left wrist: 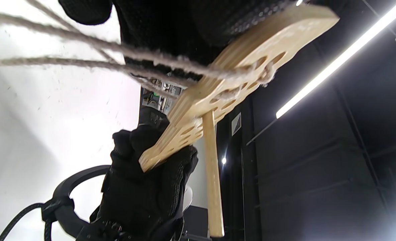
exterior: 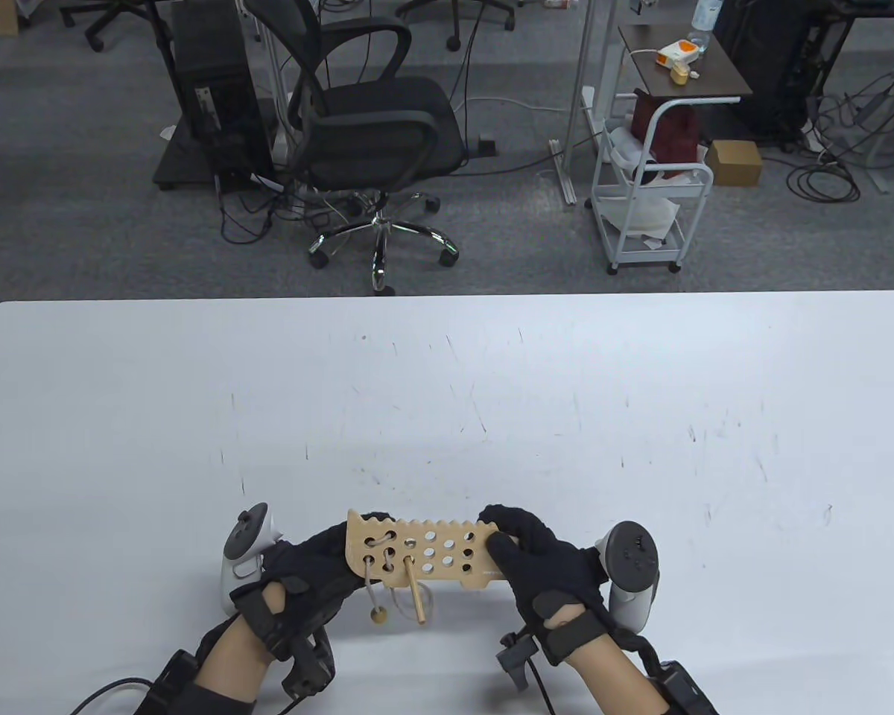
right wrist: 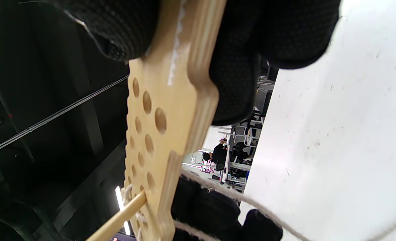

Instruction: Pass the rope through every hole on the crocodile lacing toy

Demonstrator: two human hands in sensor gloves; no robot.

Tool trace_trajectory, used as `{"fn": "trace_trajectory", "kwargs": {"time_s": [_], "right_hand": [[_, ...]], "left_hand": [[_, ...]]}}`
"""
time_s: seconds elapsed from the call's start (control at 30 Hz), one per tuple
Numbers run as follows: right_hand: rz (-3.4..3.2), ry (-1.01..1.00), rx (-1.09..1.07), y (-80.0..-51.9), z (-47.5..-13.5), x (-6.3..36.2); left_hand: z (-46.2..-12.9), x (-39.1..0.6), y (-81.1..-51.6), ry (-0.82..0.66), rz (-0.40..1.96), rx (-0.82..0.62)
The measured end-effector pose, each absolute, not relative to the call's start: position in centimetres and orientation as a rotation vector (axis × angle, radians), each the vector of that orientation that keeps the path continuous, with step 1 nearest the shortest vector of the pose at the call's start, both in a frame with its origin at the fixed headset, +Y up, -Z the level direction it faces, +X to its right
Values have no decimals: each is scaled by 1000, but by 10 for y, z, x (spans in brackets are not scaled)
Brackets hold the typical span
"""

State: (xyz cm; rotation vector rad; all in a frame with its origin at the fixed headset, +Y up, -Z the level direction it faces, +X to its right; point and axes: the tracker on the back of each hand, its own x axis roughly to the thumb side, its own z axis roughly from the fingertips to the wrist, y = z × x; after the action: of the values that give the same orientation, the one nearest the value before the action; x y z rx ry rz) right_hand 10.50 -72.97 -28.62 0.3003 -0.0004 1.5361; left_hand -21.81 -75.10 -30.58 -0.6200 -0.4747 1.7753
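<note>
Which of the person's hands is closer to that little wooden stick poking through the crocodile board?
The left. The wooden stick pokes through the board near the end that the left hand holds; the right hand holds the far end, several holes away.

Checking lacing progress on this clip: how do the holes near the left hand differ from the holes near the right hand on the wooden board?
On the board, the holes by the left hand carry rope crossing between them; those by the right hand are bare. The wooden needle pokes through a left-side hole, while nothing passes through the right ones. Both groups are round, and each hand grips its own end.
</note>
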Motion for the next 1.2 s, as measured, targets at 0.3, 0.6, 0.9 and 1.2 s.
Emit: {"fn": "trace_trajectory", "kwargs": {"time_s": [0.3, 0.6, 0.9, 1.2], "right_hand": [[1544, -13, 267, -730, -286, 108], [1576, -26, 244, -730, -287, 111], [1612, -44, 188, -732, -288, 115], [1620, -26, 153, -738, -291, 115]], "left_hand": [[-309, -240, -747, -344, 1817, -356], [-305, -248, -735, -340, 1681, -181], [-300, -251, -722, -323, 1485, -34], [-299, -261, -712, -346, 1420, 48]]}}
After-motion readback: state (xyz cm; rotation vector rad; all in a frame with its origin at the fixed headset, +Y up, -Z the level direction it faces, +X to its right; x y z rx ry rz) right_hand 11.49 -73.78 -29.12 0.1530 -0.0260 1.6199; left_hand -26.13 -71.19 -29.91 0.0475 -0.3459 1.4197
